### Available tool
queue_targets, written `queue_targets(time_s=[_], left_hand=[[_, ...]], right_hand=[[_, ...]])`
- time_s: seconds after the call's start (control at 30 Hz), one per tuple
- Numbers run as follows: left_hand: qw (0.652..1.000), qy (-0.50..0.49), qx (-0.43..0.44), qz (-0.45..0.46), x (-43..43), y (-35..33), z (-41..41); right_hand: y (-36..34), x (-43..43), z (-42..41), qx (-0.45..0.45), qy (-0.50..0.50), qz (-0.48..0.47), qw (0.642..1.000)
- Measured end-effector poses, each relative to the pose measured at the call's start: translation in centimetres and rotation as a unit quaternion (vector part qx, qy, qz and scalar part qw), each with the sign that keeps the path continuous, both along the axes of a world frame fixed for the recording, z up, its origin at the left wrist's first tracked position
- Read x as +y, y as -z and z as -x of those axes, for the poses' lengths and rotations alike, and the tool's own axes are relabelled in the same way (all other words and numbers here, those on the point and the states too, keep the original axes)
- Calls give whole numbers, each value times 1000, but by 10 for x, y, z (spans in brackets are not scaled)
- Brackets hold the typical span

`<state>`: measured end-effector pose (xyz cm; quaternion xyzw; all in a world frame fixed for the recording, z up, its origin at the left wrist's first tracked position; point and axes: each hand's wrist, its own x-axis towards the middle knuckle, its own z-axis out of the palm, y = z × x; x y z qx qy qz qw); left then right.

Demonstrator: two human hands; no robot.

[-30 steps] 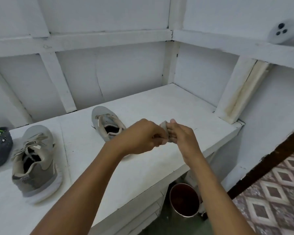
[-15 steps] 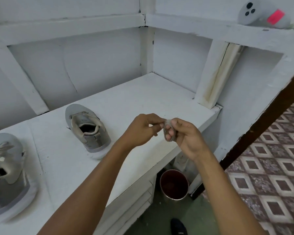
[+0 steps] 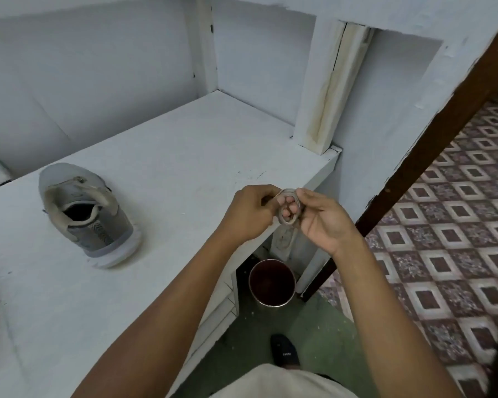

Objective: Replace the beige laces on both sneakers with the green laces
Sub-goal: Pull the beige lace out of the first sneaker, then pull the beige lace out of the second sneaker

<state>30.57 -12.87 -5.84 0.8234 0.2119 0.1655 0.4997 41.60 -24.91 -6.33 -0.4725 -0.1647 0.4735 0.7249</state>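
— What do we have, biggest first?

— We're standing over the white counter (image 3: 184, 168), with the patterned tile floor (image 3: 443, 225) to our right. On the counter's left part sits one grey sneaker (image 3: 84, 214), heel toward us, upright. We see no lace in its eyelets.

— And below?

— A round metal bucket (image 3: 271, 282) stands on the green floor just under the counter's front edge. Nearer us is our foot (image 3: 283, 351) in something dark.

— Our hands?

— Both are raised over the counter's front edge, well apart from the sneaker. Our right hand (image 3: 322, 216) has its fingers curled through a small coil of beige lace (image 3: 295, 196). Our left hand (image 3: 250, 214) is closed, pinching the strand where it leaves the coil.
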Motion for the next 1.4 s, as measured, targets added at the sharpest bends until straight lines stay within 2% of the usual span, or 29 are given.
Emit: queue_targets(time_s=[0.1, 0.27, 0.43, 0.67, 0.83, 0.97, 1.17, 1.4], left_hand=[[1000, 6, 13, -20, -1, 3, -12], [996, 3, 78, -40, -4, 4, -29], [984, 9, 167, -68, 2, 8, -39], [983, -77, 162, -43, 18, 5, -45], [980, -128, 147, -30, 28, 3, -42], [978, -165, 124, -31, 37, -3, -42], [973, -221, 70, -9, 48, -19, -40], [933, -358, 8, -25, 58, -47, 20]], right_hand=[[7, -6, -21, -116, 17, 74, 990], [18, -9, -41, -105, 13, 106, 989], [51, -17, -60, -115, 5, 272, 955], [85, 4, -74, -119, -33, 399, 909], [92, 19, -83, -226, -97, 457, 855], [62, 22, -92, -200, -170, 427, 865], [-8, 43, -98, -238, -190, 289, 908], [-61, 98, -59, -290, -249, 136, 914]])
